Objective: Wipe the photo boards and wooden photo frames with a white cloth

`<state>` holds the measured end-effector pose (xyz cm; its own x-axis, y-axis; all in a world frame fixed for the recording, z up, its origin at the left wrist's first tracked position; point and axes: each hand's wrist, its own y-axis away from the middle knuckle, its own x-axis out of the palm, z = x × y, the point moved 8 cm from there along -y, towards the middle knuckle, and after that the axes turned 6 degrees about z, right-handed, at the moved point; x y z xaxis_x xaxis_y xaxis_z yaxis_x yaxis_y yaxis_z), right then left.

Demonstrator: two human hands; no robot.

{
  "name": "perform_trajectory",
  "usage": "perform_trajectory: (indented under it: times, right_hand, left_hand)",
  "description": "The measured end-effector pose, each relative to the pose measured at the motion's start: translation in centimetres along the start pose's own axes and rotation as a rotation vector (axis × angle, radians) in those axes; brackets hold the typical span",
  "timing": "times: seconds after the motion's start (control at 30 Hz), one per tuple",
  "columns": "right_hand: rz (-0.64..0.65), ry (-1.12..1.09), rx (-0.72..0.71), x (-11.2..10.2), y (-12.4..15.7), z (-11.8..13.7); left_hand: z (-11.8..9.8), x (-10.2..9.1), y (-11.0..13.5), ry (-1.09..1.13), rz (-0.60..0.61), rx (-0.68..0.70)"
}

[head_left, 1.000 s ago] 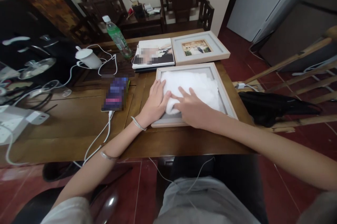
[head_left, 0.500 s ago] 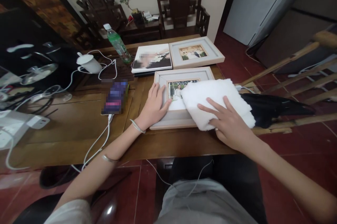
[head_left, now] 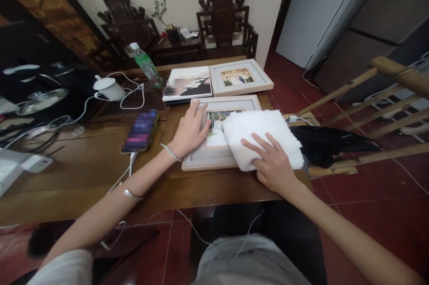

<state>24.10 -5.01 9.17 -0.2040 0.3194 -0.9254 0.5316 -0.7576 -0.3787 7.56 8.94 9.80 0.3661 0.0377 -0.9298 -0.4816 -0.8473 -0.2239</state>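
At the head view's centre, the frame [head_left: 209, 156] lies face up on the table [head_left: 201, 193]. A second ago the cloth [head_left: 263, 126] covered its photo [head_left: 216, 135]; now it sits at three o'clock, leaving the photo's left part bare, the right hidden. Right hand [head_left: 276, 166]: fingers spread over the cloth, any pinch beneath I cannot tell. Left hand [head_left: 190, 129]: fingers apart, holding nothing, touching the frame at nine o'clock.

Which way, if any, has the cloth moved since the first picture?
Yes: to the right, against the near frame. The photo was covered; now its left part shows, and the cloth reaches past the frame's right edge.
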Motion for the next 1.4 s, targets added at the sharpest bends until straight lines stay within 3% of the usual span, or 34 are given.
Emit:
perform_trajectory:
  times: [0.13, 0.23, 0.37, 0.47, 0.53, 0.6, 0.7, 0.87, 0.97, 1.07, 1.2, 1.3, 1.4]
  right_hand:
    - [-0.024, -0.004, -0.022, 0.0, 0.2, -0.2]
    - [0.077, -0.038, -0.003, 0.3, -0.4, -2.0]
    - [0.199, -0.040, 0.167, 0.9, -3.4, -7.0]
    - [0.274, -0.008, 0.212, 1.9, -6.5, -9.6]
    - [0.314, 0.024, 0.202, 2.6, -8.0, -9.9]
    - [0.350, 0.050, 0.183, 3.1, -8.4, -9.1]
    - [0.422, 0.050, 0.129, 3.0, -6.6, -5.8]
    - [0.563, -0.085, 0.032, 0.1, -1.6, 1.8]
    - [0.649, -0.168, -0.032, -0.6, -1.1, 4.6]
    - [0.623, -0.178, -0.041, 0.8, -3.6, 3.9]
    - [0.527, -0.070, 0.049, 4.3, -8.9, -1.7]
    - [0.414, 0.010, 0.095, 5.8, -12.7, -5.2]
    - [0.383, 0.004, 0.068, 6.7, -15.0, -4.8]
  left_hand:
    - [1.6, 0.9, 0.4, -0.049, 0.045, -0.160]
    - [2.0, 1.9, 1.5, 0.010, -0.003, -0.085]
    - [2.2, 2.7, 2.6, 0.097, -0.081, 0.030]
    - [2.6, 3.0, 2.7, 0.189, -0.116, 0.024]
    - [2.8, 3.0, 2.7, 0.234, -0.137, 0.004]
    - [2.8, 3.0, 2.8, 0.261, -0.161, -0.011]
    - [2.8, 2.9, 3.1, 0.294, -0.197, -0.021]
    - [2.9, 2.8, 3.2, 0.319, -0.212, -0.081]
    - [3.2, 2.8, 3.2, 0.333, -0.214, -0.116]
    - [3.2, 2.8, 3.1, 0.348, -0.210, -0.102]
    - [3.3, 3.0, 3.0, 0.343, -0.185, -0.076]
    - [3.4, 3.1, 2.8, 0.344, -0.180, -0.071]
    - [3.5, 2.7, 2.8, 0.364, -0.225, -0.056]
